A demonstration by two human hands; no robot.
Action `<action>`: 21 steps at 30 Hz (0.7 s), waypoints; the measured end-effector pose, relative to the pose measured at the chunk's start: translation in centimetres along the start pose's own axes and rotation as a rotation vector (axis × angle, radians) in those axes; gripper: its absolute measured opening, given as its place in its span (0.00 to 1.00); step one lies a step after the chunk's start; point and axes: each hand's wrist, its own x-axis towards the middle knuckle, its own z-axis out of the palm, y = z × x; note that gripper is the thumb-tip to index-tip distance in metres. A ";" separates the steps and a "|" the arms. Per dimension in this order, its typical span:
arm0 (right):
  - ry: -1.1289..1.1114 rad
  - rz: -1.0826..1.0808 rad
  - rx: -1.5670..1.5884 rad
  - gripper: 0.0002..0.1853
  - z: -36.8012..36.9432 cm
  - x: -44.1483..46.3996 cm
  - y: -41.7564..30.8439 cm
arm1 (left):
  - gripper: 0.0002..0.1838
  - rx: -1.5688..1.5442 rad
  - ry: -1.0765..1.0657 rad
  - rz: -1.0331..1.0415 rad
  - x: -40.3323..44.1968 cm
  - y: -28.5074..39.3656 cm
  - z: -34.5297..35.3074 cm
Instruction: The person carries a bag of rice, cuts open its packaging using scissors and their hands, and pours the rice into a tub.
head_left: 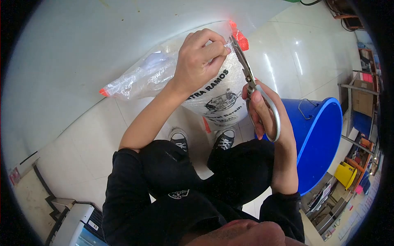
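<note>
The left hand (201, 61) pinches the printed plastic bag (223, 88) in the upper middle of the frame; right of centre, the right hand (267, 112) grasps scissors (249, 77). A blue bucket (292, 117) stands farther right.

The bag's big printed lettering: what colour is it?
Black; the lettering on the bag shows best in the head view, the only one here.

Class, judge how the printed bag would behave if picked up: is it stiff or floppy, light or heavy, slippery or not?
The bag is probably floppy towards its red-edged end, where the clear plastic creases and wrinkles. Its printed part looks rounded and filled, so it may feel heavy and sag. Its shiny surface suggests it could be slippery.
</note>
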 end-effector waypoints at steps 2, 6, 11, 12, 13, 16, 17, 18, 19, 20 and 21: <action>0.023 0.018 -0.046 0.28 0.0 0.0 -0.2 | 0.09 -0.006 -0.005 -0.001 0.0 0.0 0.0; 0.051 0.038 -0.083 0.29 0.2 0.0 -0.5 | 0.09 -0.010 -0.005 -0.003 0.0 0.1 -0.1; 0.048 0.003 -0.005 0.29 0.5 0.5 0.8 | 0.09 -0.017 -0.019 -0.005 -0.1 0.1 -0.2; 0.039 -0.012 0.025 0.30 0.4 0.7 1.2 | 0.09 -0.021 -0.028 -0.007 -0.1 0.1 -0.2; 0.047 -0.022 0.025 0.29 0.5 0.9 1.4 | 0.08 -0.021 -0.036 -0.006 -0.2 0.1 -0.3; 0.063 -0.019 0.000 0.29 1.0 1.1 1.1 | 0.08 -0.026 -0.051 -0.002 -0.4 0.0 -0.3; 0.060 0.008 -0.027 0.29 1.0 0.9 0.4 | 0.08 -0.030 -0.050 -0.003 -0.5 0.0 -0.3; 0.056 0.033 -0.055 0.29 1.0 0.8 0.0 | 0.08 -0.034 -0.047 -0.004 -0.5 0.0 -0.4; 0.059 0.032 -0.059 0.29 1.0 0.7 0.0 | 0.08 -0.036 -0.047 0.000 -0.4 0.0 -0.4; 0.061 0.032 -0.065 0.29 1.0 0.6 -0.1 | 0.08 -0.038 -0.046 0.002 -0.5 0.0 -0.3; 0.062 0.030 -0.073 0.29 1.0 0.6 -0.2 | 0.08 -0.038 -0.043 0.004 -0.5 0.0 -0.4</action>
